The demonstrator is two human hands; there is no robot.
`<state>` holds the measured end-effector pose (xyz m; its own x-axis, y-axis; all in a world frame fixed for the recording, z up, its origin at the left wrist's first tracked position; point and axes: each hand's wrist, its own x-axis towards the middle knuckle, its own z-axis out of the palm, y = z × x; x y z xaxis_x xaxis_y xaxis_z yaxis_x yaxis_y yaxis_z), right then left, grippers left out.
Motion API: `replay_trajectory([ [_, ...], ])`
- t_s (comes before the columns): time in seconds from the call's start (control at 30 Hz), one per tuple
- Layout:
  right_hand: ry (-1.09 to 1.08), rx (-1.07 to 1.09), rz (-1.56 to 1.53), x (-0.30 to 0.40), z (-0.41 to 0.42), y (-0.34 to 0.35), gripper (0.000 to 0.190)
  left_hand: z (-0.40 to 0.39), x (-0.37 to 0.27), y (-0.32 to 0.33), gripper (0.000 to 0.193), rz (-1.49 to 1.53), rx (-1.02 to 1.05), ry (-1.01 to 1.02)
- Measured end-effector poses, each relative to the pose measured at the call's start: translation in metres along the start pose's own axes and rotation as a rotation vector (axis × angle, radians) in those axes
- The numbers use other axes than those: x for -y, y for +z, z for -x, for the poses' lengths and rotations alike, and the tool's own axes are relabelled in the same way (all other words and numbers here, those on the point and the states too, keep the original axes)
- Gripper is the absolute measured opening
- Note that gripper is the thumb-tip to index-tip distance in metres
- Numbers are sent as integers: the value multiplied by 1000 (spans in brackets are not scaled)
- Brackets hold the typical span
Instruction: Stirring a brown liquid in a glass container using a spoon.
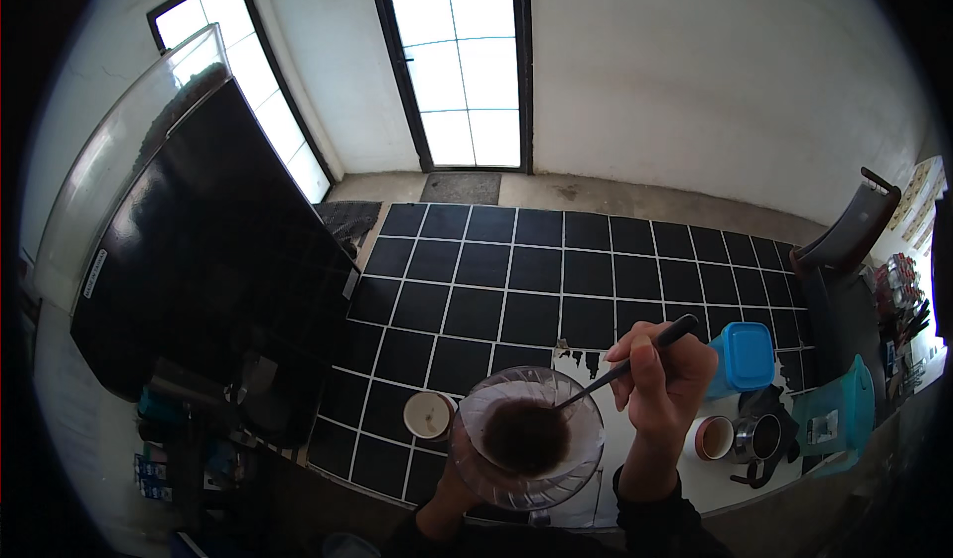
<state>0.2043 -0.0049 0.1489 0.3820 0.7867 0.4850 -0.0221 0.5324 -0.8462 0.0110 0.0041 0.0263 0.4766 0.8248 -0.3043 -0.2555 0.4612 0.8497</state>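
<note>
My left hand grips a clear, ribbed coffee dripper from its left side, low in the picture; most of that hand's fingers are hidden behind it. A white paper filter lines the dripper, and dark brown coffee grounds lie in it. Between thumb and fingers, my right hand holds a thin spoon by its thick dark handle. The spoon slants down to the left, its tip at the grounds and hidden there. Just left of the dripper stands a small cup with a pale inside.
At right stand a blue-lidded container, a brown-rimmed cup, a steel pot and a teal pitcher. A large black machine with a clear hopper rises at left. Black tiles cover the counter.
</note>
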Motion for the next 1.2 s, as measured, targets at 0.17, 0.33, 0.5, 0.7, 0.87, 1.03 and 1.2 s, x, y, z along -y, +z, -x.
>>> replay_trajectory([
  [0.17,15,36,48,1,-1,1,22,-2,10,-13,88,-286,188,361],
  [0.33,-68,55,3,1,-2,-2,22,0,3,0,84,-104,165,197],
  [0.5,-52,38,-25,-2,-1,0,21,-7,28,-22,76,827,99,-309],
  [0.7,50,15,30,0,-1,-1,21,2,4,-2,74,29,192,233],
  [0.87,-50,63,10,1,-1,-1,21,2,6,-1,79,70,186,172],
  [1.03,0,30,1,0,-1,-1,20,0,7,-4,77,-75,177,255],
  [1.2,6,32,27,-1,-1,-3,20,3,-1,1,69,429,111,-31],
])
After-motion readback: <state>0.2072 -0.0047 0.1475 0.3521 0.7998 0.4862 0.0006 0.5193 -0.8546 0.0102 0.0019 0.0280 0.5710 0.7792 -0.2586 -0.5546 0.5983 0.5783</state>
